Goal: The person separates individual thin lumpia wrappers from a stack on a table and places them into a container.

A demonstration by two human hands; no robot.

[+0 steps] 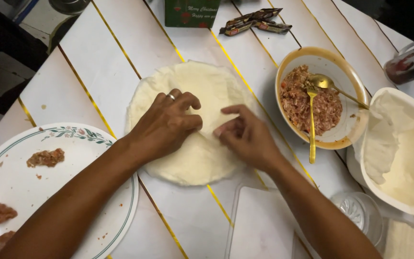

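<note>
Mid-fold on the round wrapper [192,124], left hand [166,125] curled and right hand [245,136] pinching its soft edge, likely needing a steady tuck next.

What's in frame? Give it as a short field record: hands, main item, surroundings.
left hand: fingers curled, pressing on the wrapper sheet
right hand: pinching a fold of the sheet
sheet: round, pale, flat on the white table
bowl: minced filling, gold spoon and fork inside
plate: a few filling lumps, lower left
tub: more wrappers, right
</note>
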